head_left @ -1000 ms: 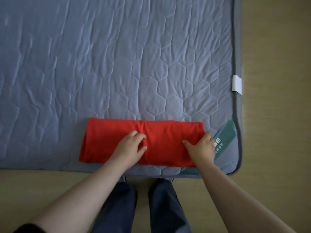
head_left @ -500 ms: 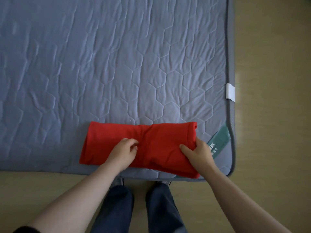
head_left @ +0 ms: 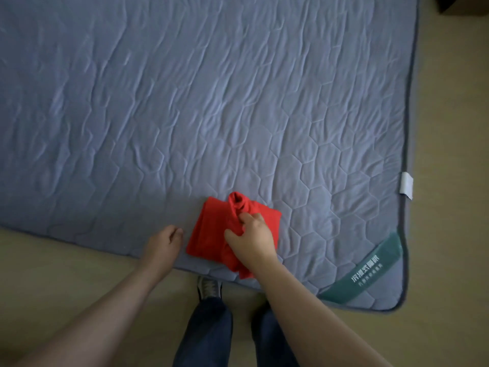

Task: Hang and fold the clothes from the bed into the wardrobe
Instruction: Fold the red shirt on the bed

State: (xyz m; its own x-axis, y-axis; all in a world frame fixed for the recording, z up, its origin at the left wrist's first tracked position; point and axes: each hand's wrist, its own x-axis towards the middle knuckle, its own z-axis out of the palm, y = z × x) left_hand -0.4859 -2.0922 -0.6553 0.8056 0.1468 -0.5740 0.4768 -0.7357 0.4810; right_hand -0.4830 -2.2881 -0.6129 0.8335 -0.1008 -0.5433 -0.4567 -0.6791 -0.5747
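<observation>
Quilted grey-blue mattress pad [head_left: 185,102]: hexagon stitching, dark piped border. It fills most of the view, and its near and right edges meet in a rounded corner. Most of its surface is bare, wrinkled cloth.

Tan floor [head_left: 449,234]: runs along the pad's near and right edges.

Dark trousers [head_left: 209,327]: at the pad's near edge.

Red garment [head_left: 209,234]: compact folded bundle on the pad, close to the near edge and well left of the corner. A bunched roll stands up on its far side.

Green corner band [head_left: 370,271]: lies diagonally across the pad's near-right corner. Two lines of white Chinese characters, too blurred to read.

Right hand [head_left: 251,239]: on top of the bundle, fingers curled into the red cloth, gripping it.

Left hand [head_left: 164,245]: on the pad just left of the bundle, fingers loosely curled, holding nothing.

White tab [head_left: 406,185]: blank loop on the pad's right edge.
</observation>
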